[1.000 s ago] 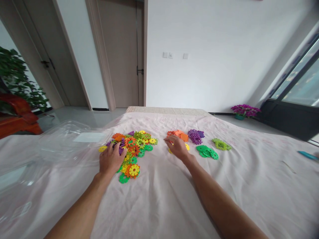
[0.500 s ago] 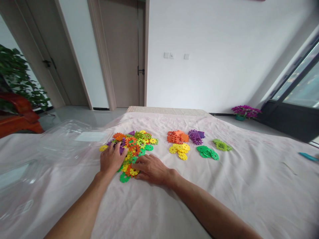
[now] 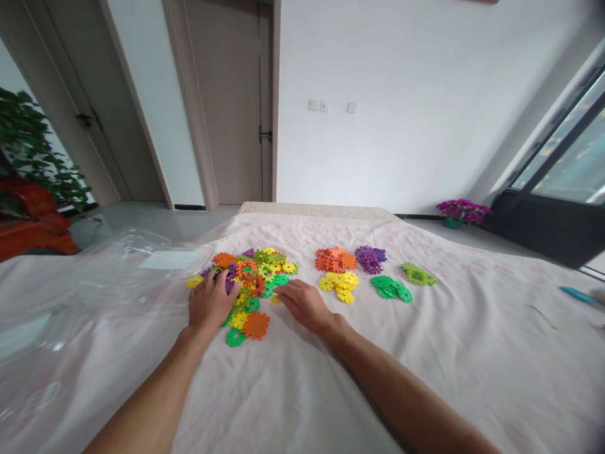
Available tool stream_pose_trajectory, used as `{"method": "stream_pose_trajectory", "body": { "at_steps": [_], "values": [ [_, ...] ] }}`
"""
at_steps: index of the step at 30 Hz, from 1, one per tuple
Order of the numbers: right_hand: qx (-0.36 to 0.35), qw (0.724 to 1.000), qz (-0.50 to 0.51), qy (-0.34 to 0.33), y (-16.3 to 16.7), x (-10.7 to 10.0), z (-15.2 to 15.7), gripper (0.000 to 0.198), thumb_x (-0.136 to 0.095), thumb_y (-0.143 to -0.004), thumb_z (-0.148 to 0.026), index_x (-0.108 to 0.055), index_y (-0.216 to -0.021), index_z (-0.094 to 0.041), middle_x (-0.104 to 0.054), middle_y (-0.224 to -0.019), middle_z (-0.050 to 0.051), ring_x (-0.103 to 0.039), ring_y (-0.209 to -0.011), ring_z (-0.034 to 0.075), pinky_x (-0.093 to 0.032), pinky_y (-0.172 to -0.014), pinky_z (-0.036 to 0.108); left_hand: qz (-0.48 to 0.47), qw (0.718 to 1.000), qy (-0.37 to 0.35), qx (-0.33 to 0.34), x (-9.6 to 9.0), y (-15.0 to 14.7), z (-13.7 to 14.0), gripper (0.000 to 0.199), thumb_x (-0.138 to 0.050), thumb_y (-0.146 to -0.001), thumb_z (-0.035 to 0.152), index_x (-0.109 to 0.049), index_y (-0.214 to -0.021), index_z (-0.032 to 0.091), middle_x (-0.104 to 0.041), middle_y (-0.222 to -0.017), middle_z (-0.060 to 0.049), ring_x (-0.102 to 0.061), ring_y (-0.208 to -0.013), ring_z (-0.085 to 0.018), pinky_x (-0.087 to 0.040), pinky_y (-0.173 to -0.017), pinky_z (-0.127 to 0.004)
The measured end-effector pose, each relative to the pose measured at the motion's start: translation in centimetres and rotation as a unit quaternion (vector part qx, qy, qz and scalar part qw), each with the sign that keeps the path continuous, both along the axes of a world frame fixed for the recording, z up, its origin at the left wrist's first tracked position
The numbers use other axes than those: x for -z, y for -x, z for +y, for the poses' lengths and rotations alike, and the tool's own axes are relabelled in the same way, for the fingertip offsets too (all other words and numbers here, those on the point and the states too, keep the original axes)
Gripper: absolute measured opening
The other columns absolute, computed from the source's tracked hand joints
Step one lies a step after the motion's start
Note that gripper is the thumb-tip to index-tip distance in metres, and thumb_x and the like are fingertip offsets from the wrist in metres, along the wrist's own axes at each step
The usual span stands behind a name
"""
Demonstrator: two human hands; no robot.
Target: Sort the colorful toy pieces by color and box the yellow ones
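Observation:
A mixed heap of notched plastic building pieces (image 3: 254, 269) lies left of centre on the cloth. My left hand (image 3: 212, 300) rests on the heap's left side, fingers spread over it, with a purple piece (image 3: 229, 285) beside the thumb; the fingertips are partly hidden. Just right of the heap, my right hand (image 3: 305, 304) pinches a yellow notched disc (image 3: 276, 300), a little above the cloth. An orange square piece (image 3: 256, 325) and a green disc (image 3: 235, 338) lie at the heap's near end.
Sorted groups lie to the right: orange squares (image 3: 334, 260), yellow discs (image 3: 339, 285), purple squares (image 3: 370, 259), green discs (image 3: 391, 289) and light-green squares (image 3: 418, 273). Clear plastic containers (image 3: 127, 268) stand at left. A blue object (image 3: 580, 295) lies far right.
My right hand has lifted off the heap's near end and moved up and right with a yellow disc, uncovering the orange square. My left hand has stayed on the heap.

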State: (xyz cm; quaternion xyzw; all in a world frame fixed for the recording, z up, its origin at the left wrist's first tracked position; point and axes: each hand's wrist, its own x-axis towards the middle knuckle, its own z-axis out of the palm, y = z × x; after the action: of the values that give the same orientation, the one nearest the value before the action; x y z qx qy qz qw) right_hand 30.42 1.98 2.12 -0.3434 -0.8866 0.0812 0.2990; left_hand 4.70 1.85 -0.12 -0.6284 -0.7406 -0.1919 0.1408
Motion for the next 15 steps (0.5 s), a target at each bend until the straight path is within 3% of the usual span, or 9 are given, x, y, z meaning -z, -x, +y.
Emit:
{"method": "stream_pose_trajectory", "body": {
  "at_steps": [3,7,15],
  "values": [
    [0.125,0.992,0.028,0.008,-2.2,-0.6,1.6,0.024,-0.049,-0.097,-0.024,-0.069,-0.110,-0.021,-0.072,-0.101,0.007,-0.065,-0.092,0.019,-0.047,-0.082,0.028,0.002,1.000,0.002,0.001,0.1,0.1,0.1,0.053,-0.039,-0.093,0.051,-0.059,-0.131,0.018,-0.062,-0.124,-0.014,-0.061,-0.110,-0.030,-0.045,-0.092,-0.041],
    [0.229,0.973,0.005,0.003,-5.4,-1.4,3.2,0.023,-0.052,-0.089,-0.017,-0.072,-0.097,-0.021,-0.074,-0.096,0.006,-0.065,-0.092,0.020,-0.045,-0.079,0.028,-0.001,1.000,0.002,-0.001,0.2,0.2,0.2,0.054,-0.040,-0.093,0.052,-0.058,-0.131,0.019,-0.061,-0.126,-0.014,-0.060,-0.111,-0.029,-0.044,-0.092,-0.040],
    [0.304,0.949,-0.083,-0.024,-8.5,-1.4,3.7,0.019,-0.058,-0.073,-0.012,-0.074,-0.075,-0.023,-0.073,-0.084,0.005,-0.058,-0.087,0.023,-0.040,-0.075,0.030,0.000,1.000,0.000,0.000,0.3,0.1,0.1,0.054,-0.038,-0.094,0.052,-0.057,-0.132,0.019,-0.060,-0.128,-0.014,-0.060,-0.112,-0.030,-0.044,-0.092,-0.040]
  ]
}}
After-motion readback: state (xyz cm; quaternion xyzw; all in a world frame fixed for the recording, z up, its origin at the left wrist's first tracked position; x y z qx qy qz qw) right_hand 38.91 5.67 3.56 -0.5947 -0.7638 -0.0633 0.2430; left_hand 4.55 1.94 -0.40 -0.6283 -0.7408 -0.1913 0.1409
